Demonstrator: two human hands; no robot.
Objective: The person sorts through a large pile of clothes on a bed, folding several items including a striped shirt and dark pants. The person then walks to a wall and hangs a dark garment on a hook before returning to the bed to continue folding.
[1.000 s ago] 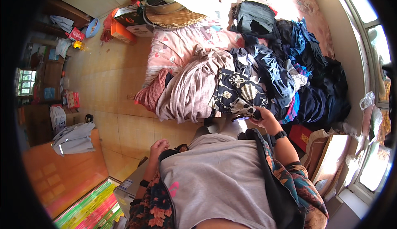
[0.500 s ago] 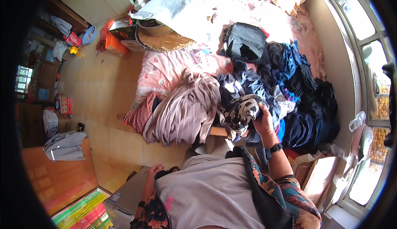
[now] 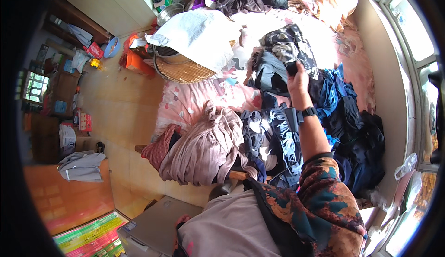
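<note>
My right hand, reaching far forward over the bed, grips the near edge of a black-and-white patterned garment. This cloth lies over a folded grey-black garment, covering its far part. Beside the wrist, blue clothing and dark navy clothing lie heaped. Below the forearm are crumpled navy and white clothes at the bed's front edge. Only a small part of my left hand shows at my side, next to a grey lidded box; its fingers are mostly hidden.
A mauve cloth and a red patterned cloth hang over the bed's front corner. A white cloth covers a pot on a round woven tray. Windows line the right wall; a cabinet stands far left.
My right hand has carried the patterned garment forward from the front edge heap onto the folded grey-black garment. My left hand has drawn back, and less of it shows.
</note>
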